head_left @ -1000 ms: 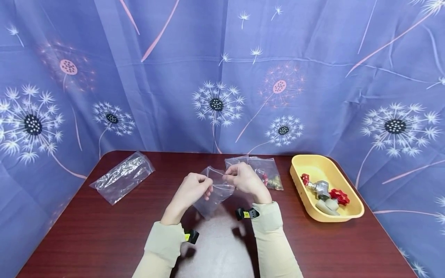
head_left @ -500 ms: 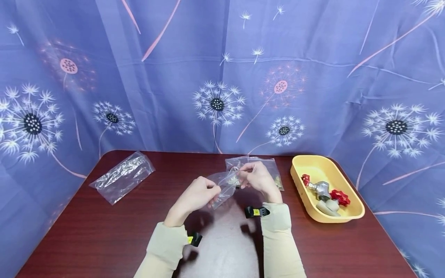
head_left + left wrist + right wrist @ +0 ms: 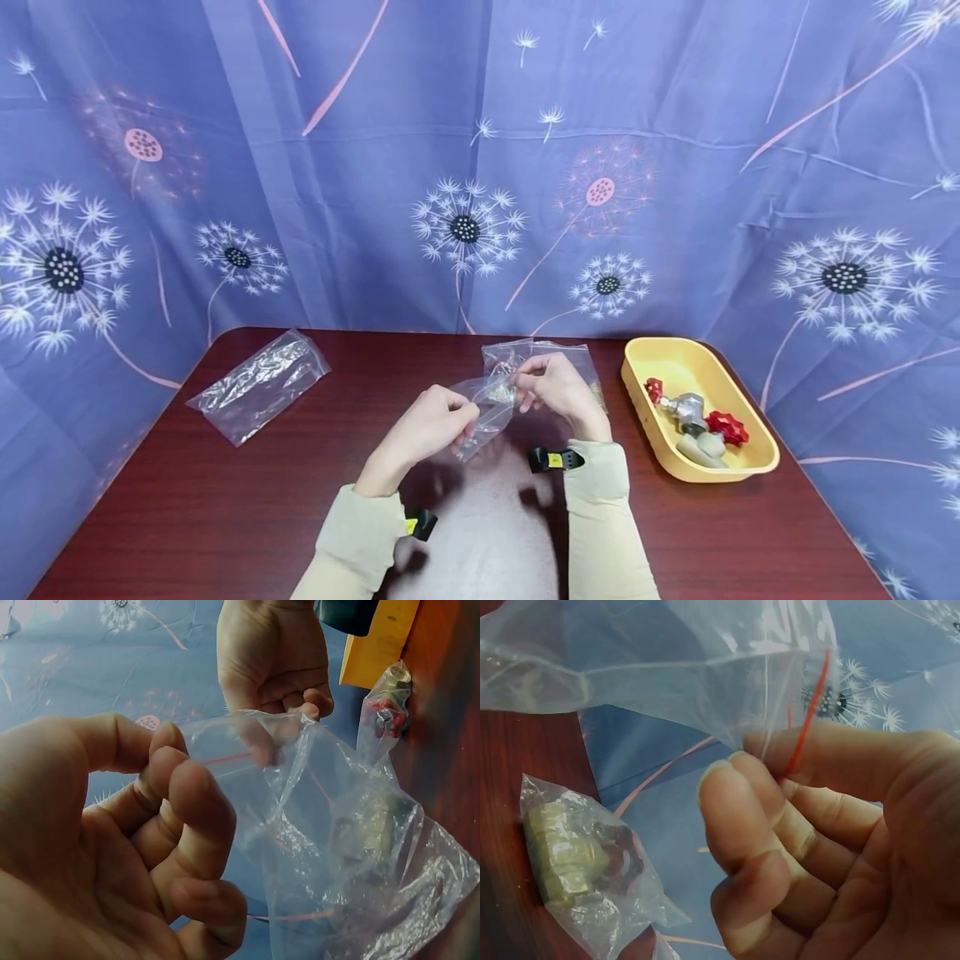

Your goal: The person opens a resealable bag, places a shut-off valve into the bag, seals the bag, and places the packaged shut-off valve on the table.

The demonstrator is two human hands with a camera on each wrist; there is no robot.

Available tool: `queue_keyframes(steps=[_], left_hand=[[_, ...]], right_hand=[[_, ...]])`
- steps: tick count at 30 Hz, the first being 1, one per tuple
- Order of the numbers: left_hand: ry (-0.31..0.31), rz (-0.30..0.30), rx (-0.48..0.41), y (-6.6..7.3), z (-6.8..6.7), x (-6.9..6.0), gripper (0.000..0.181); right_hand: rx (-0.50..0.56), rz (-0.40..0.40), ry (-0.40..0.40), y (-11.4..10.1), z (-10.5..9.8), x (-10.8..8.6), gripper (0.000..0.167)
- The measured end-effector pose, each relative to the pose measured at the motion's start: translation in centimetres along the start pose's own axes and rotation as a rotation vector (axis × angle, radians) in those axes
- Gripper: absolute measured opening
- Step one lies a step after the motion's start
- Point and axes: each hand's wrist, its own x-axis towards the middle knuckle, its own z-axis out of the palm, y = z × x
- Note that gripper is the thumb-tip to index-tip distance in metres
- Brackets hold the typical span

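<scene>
Between my hands hangs a clear zip-lock bag with a red line along its seal. My left hand pinches one side of its mouth between thumb and fingers. At the opposite side, my right hand pinches the edge near the red line. The bag looks flat, and no contents can be made out in it. Just beyond the hands lies a clear bag holding a brass valve. Another bagged valve with a red handle shows in the left wrist view. My right hand partly hides these bags in the head view.
A yellow tray at the right holds a grey metal valve, a red handwheel and pale fittings. Another flat clear bag lies at the back left of the dark red table. A patterned curtain hangs behind.
Both hands have shifted right, the right one farther, and the left has dropped slightly. The bag's mouth is now stretched sideways and the bag hangs tilted. Little differs over the last half second.
</scene>
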Motion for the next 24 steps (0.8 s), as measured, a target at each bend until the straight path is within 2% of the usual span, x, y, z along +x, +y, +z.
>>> queue_keyframes(steps=[7, 12, 20, 24], left_hand=[[0.004, -0.014, 0.001, 0.0, 0.1, -0.1, 0.026], [0.028, -0.042, -0.004, -0.1, 0.0, 0.1, 0.027], [0.062, -0.065, -0.078, -0.7, 0.1, 0.3, 0.026], [0.064, -0.063, -0.099, -0.7, 0.2, 0.4, 0.026]], right_hand=[[-0.081, -0.069, -0.018, -0.4, 1.3, -0.2, 0.009], [-0.093, -0.075, -0.043, -0.8, 1.8, -0.1, 0.009], [-0.168, -0.094, -0.07, -1.1, 1.6, -0.3, 0.014], [-0.221, -0.117, -0.056, -1.2, 1.3, -0.5, 0.013]])
